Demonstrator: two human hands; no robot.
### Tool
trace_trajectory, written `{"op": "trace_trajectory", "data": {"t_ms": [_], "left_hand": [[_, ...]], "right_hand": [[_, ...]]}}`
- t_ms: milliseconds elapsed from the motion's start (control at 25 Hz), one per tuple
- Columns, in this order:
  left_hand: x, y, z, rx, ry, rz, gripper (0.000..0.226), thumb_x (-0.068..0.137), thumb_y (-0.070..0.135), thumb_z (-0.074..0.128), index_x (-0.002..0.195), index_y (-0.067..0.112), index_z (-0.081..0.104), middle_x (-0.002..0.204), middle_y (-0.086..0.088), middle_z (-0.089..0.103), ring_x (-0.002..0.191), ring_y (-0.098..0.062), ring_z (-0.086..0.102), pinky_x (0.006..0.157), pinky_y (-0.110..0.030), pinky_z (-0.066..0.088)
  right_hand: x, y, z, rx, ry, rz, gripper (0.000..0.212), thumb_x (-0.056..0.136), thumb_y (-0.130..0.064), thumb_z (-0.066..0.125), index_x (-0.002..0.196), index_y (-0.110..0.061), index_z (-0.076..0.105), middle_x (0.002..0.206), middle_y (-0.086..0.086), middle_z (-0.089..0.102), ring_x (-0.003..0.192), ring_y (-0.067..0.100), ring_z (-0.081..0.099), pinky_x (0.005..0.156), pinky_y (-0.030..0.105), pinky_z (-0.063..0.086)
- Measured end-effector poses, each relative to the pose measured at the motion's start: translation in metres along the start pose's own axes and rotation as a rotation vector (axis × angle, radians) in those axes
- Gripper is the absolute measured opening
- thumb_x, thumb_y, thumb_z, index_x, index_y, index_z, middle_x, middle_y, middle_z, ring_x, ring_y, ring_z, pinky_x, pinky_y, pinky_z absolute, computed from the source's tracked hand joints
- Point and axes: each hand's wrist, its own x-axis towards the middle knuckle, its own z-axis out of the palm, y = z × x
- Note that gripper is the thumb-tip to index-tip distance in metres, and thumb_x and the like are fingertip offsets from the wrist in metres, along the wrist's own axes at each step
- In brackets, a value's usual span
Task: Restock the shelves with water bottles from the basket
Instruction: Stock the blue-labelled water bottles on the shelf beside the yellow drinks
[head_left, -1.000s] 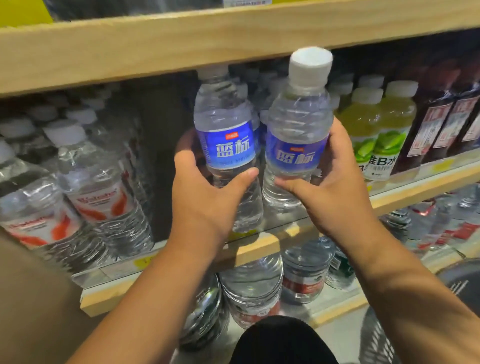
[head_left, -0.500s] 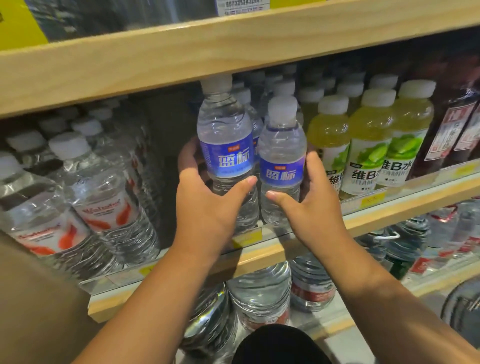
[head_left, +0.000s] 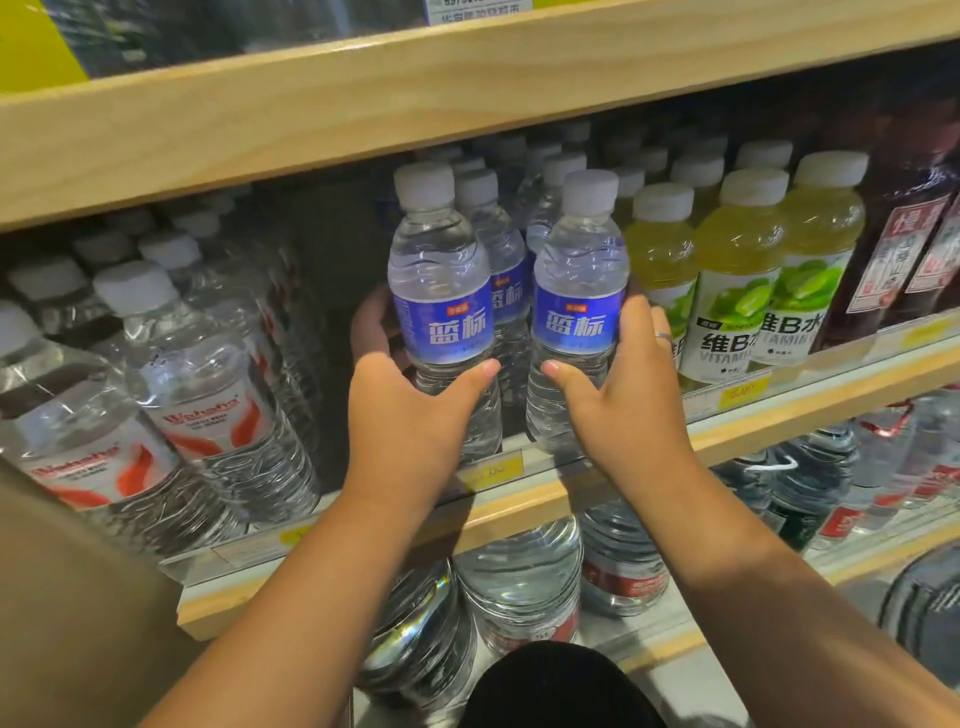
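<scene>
A wooden shelf (head_left: 810, 415) is seen across the middle of the view, with a broad wooden board (head_left: 363, 104) of the shelf above it. At the left of the shelf, large clear water bottles with red-and-white labels (head_left: 208, 395) are stood in rows. At the right, yellow-green drink bottles with lime labels (head_left: 737, 291) are lined up, and dark red bottles (head_left: 904, 249) are stood beyond them. More bottles are stored on the lower shelf (head_left: 519, 587).

In the middle of the shelf, two blue-labelled water bottles are stood upright side by side, near the front edge, with further bottles of the same kind behind them. The left water bottle (head_left: 441, 306) is clasped by the left hand (head_left: 410, 415), whose grip is wrapped round its lower body. The right water bottle (head_left: 576, 306) is clasped likewise by the right hand (head_left: 623, 395), thumb in front and fingers (head_left: 660, 332) behind; a ring (head_left: 663, 335) is worn on one finger.
</scene>
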Motion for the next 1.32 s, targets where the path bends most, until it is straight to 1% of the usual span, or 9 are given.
{"op": "trace_trajectory", "data": {"t_ms": [120,240,520,640,760,880,1080,1240,1320], "left_hand": [[0.002,-0.002,0.000,-0.003,-0.007,0.001,0.094,0.066,0.015,0.087,0.143,0.017,0.033,0.115,0.023,0.059,0.109,0.001,0.061,0.097,-0.033,0.051],[0.002,-0.002,0.005,-0.012,0.003,-0.001,0.093,0.066,0.013,0.087,0.142,0.016,0.034,0.112,0.026,0.058,0.107,0.001,0.062,0.096,-0.031,0.051],[0.002,0.002,0.015,0.018,-0.027,-0.014,0.093,0.066,0.015,0.086,0.142,0.016,0.033,0.110,0.025,0.057,0.106,0.000,0.062,0.094,-0.028,0.052],[0.002,0.004,0.021,-0.009,-0.011,-0.060,0.092,0.066,0.011,0.086,0.141,0.018,0.033,0.113,0.023,0.056,0.106,0.002,0.062,0.094,-0.023,0.052],[0.000,0.002,0.029,-0.009,-0.021,-0.076,0.093,0.066,0.011,0.086,0.141,0.020,0.031,0.116,0.020,0.058,0.109,0.000,0.061,0.095,-0.025,0.052],[-0.006,0.000,0.033,0.042,-0.066,-0.089,0.097,0.067,0.016,0.086,0.144,0.023,0.027,0.128,0.009,0.056,0.116,-0.003,0.057,0.099,-0.026,0.049],[-0.005,0.001,0.025,0.161,-0.161,-0.136,0.091,0.071,0.027,0.083,0.143,0.027,0.027,0.125,0.009,0.059,0.107,0.000,0.058,0.085,-0.008,0.048],[-0.007,-0.002,0.009,0.261,-0.306,-0.197,0.086,0.076,0.035,0.077,0.145,0.033,0.026,0.136,0.011,0.053,0.116,0.001,0.053,0.096,-0.026,0.048],[-0.004,0.004,0.006,0.327,-0.377,-0.271,0.084,0.081,0.040,0.072,0.147,0.034,0.021,0.118,0.017,0.059,0.101,0.002,0.057,0.081,-0.020,0.048]], "right_hand": [[-0.002,-0.001,0.003,-0.074,-0.038,-0.042,0.043,0.083,-0.017,0.072,0.112,-0.006,0.042,0.112,0.005,0.038,0.087,0.004,0.033,0.065,0.011,0.028],[-0.001,-0.001,0.003,-0.097,-0.044,-0.033,0.046,0.084,-0.017,0.070,0.117,-0.007,0.041,0.119,0.007,0.040,0.094,0.009,0.038,0.070,0.013,0.026],[0.003,0.003,-0.005,-0.084,-0.010,-0.043,0.041,0.083,-0.013,0.071,0.111,-0.005,0.042,0.118,0.009,0.042,0.079,-0.007,0.025,0.066,0.011,0.025],[0.002,0.007,-0.004,-0.120,-0.008,-0.062,0.043,0.082,-0.019,0.072,0.110,-0.006,0.043,0.113,0.008,0.044,0.082,0.000,0.030,0.066,0.014,0.026],[-0.003,0.011,-0.003,-0.142,0.009,-0.082,0.045,0.083,-0.027,0.072,0.112,-0.006,0.044,0.109,0.007,0.048,0.090,0.018,0.047,0.066,0.021,0.029],[-0.005,0.016,-0.006,-0.111,-0.012,-0.042,0.049,0.084,-0.031,0.070,0.118,-0.007,0.043,0.111,0.007,0.055,0.092,0.019,0.051,0.068,0.027,0.035],[-0.010,0.017,-0.010,-0.087,-0.067,-0.013,0.042,0.085,-0.032,0.069,0.114,-0.016,0.042,0.109,0.001,0.059,0.089,0.013,0.052,0.067,0.027,0.037],[-0.012,0.022,-0.014,-0.137,-0.135,0.011,0.049,0.086,-0.034,0.068,0.122,-0.016,0.042,0.115,0.003,0.060,0.101,0.022,0.057,0.072,0.032,0.044],[-0.014,0.024,-0.015,-0.179,-0.179,0.030,0.060,0.088,-0.034,0.066,0.136,-0.016,0.036,0.125,0.007,0.058,0.111,0.026,0.056,0.082,0.036,0.048]]}}
